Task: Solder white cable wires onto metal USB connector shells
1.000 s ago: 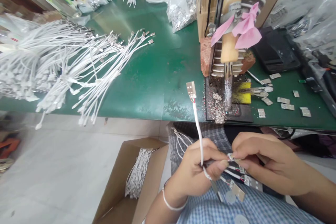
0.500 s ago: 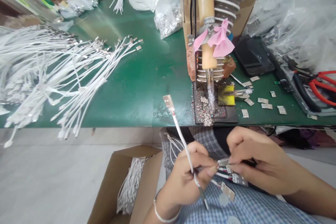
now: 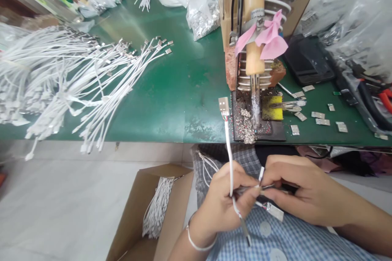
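My left hand is closed round a short white cable that stands up from the fist, its metal USB plug at the top near the bench edge. More cable ends with metal shells hang below the fist over my lap. My right hand pinches a small metal connector shell against the left thumb. Both hands meet just below the green bench.
A fixed soldering iron with a pink rag points down at a black plate and yellow sponge. Loose metal shells lie to its right. A big heap of white cables covers the bench's left. A cardboard box holds more cables.
The upright cable has swung from leaning left back to near vertical. The right fingers have shifted on the shell, which now stands up between the two hands. The view moved slightly.
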Demonstrator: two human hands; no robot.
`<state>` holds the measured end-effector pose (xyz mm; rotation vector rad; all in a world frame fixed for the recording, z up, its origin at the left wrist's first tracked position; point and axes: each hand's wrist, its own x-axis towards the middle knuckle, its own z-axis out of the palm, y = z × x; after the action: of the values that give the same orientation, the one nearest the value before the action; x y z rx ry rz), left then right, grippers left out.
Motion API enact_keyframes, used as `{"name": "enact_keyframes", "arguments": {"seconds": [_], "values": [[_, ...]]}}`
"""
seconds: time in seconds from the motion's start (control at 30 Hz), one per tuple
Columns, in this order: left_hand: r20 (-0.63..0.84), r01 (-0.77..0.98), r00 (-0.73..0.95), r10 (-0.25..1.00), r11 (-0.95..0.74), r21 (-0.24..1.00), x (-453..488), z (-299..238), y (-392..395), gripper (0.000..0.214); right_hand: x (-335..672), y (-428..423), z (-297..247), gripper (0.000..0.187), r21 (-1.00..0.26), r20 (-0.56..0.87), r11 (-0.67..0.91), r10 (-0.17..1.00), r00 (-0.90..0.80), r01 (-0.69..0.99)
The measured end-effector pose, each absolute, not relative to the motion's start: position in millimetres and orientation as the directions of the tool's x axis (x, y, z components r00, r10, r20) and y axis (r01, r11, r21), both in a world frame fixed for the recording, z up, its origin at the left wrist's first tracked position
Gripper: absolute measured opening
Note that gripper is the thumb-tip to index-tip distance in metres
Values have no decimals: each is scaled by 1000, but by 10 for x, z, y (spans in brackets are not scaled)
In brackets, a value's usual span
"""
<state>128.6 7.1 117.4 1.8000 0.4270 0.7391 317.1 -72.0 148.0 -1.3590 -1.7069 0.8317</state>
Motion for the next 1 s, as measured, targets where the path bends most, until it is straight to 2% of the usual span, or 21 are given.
{"name": "enact_keyframes", "arguments": {"seconds": [0.3, 0.57, 0.83, 1.0], "values": [[261, -37, 760, 595, -361, 932, 1287, 1190, 70, 3, 3172, -723, 1433, 10, -873, 153, 186, 982, -107, 451], [230, -74, 786, 574, -282, 957, 1281, 1205, 47, 12, 3169, -707, 1459, 16, -891, 153, 200, 977, -145, 408], [243, -69, 796, 555, -316, 946, 1264, 1245, 67, 10, 3156, -710, 1448, 13, -878, 152, 207, 975, -161, 431], [233, -66, 782, 578, -295, 953, 1238, 1224, 81, 9, 3171, -704, 1445, 17, -890, 146, 199, 977, -156, 410]]}}
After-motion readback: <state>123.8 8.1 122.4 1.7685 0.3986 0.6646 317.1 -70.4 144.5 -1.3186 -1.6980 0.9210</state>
